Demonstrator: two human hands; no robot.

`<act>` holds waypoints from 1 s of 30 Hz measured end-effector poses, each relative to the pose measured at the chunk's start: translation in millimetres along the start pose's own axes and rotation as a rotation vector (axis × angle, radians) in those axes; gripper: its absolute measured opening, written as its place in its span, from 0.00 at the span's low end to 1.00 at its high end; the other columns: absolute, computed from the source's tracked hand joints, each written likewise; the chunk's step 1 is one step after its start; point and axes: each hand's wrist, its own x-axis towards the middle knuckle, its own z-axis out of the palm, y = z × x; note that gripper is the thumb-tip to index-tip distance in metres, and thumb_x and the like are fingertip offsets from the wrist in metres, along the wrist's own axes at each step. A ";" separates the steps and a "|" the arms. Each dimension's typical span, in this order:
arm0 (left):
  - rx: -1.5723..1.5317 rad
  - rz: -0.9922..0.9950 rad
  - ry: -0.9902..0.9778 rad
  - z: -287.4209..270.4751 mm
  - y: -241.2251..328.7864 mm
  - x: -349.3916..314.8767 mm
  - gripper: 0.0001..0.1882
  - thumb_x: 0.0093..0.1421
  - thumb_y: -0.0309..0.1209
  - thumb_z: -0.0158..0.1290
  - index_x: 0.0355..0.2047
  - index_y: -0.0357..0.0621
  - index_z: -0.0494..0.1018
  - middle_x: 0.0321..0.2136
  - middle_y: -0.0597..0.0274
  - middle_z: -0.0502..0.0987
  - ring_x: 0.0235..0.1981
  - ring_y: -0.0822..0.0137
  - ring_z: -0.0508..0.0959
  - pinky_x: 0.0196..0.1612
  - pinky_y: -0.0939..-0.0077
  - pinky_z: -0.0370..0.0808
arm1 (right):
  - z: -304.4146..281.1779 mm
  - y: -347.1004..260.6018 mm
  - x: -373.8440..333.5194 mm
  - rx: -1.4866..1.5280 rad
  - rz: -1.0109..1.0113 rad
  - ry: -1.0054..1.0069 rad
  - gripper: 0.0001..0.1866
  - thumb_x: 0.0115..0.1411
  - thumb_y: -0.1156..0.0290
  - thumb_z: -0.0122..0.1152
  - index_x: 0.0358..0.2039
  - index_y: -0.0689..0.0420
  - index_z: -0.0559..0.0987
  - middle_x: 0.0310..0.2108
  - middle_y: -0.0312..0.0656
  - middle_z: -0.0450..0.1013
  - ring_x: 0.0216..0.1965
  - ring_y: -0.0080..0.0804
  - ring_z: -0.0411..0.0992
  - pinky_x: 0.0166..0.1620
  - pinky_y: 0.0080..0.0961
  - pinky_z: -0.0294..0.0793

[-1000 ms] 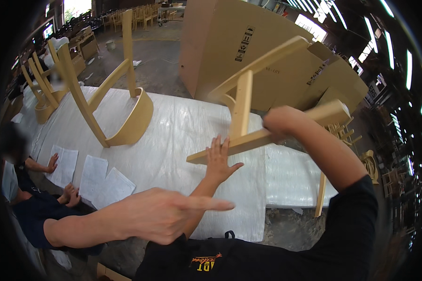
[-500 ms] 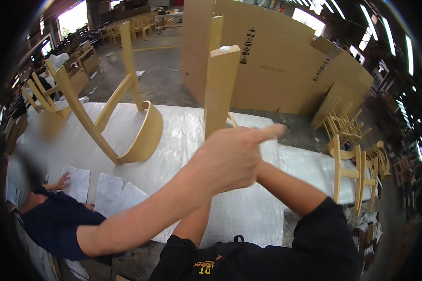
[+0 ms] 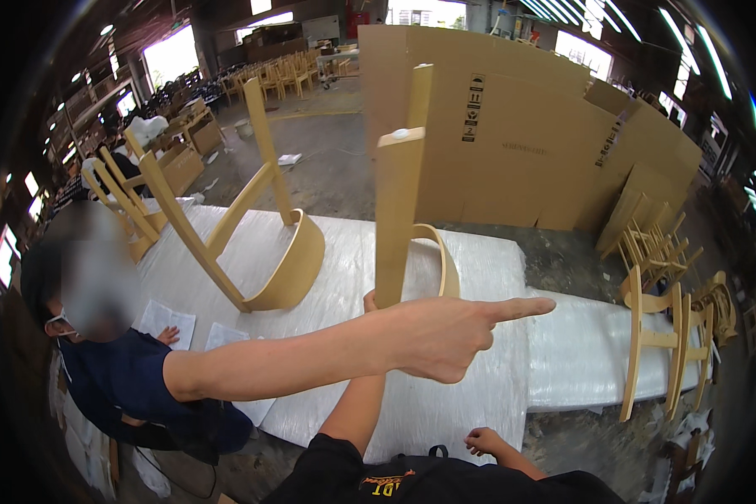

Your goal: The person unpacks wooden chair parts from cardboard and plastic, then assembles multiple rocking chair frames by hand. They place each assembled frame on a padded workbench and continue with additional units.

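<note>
Crossing before wooden frame [image 3: 396, 210] — co-worker's arm [image 3: 311, 361], cardboard [image 3: 521, 189] behind; wrapped tabletop [image 3: 470, 412] below

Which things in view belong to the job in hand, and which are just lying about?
Seemingly in the job:
- wooden chair frame at the left hand
- plastic-wrapped work surface beneath

Apparently lying about:
- large standing cardboard
- distant wooden chairs

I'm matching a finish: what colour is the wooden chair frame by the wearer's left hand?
The wooden chair frame is pale yellowish tan, shown best in the head view.
</note>
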 end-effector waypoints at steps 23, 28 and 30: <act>0.872 0.280 0.292 -76.7 41.3 16.6 0.40 0.54 0.30 0.68 0.61 0.43 0.56 0.46 0.43 0.80 0.49 0.48 0.82 0.52 0.59 0.77 | 10.7 -266.8 191.6 0.318 -0.407 0.370 0.66 0.52 0.43 0.76 0.77 0.51 0.42 0.76 0.59 0.39 0.45 0.49 0.78 0.29 0.34 0.84; 0.841 0.280 0.333 -157.8 70.1 57.5 0.45 0.56 0.28 0.67 0.67 0.39 0.52 0.53 0.45 0.75 0.55 0.55 0.77 0.58 0.62 0.73 | 49.8 -326.7 229.0 0.261 -0.474 0.300 0.65 0.50 0.42 0.76 0.76 0.57 0.46 0.75 0.61 0.40 0.53 0.52 0.75 0.32 0.33 0.86; 0.860 0.297 0.335 -186.3 85.6 72.3 0.46 0.57 0.27 0.66 0.68 0.39 0.50 0.56 0.46 0.72 0.57 0.56 0.74 0.61 0.63 0.71 | 68.7 -353.6 244.6 0.215 -0.501 0.344 0.65 0.50 0.42 0.77 0.76 0.59 0.47 0.75 0.63 0.41 0.59 0.54 0.71 0.34 0.32 0.86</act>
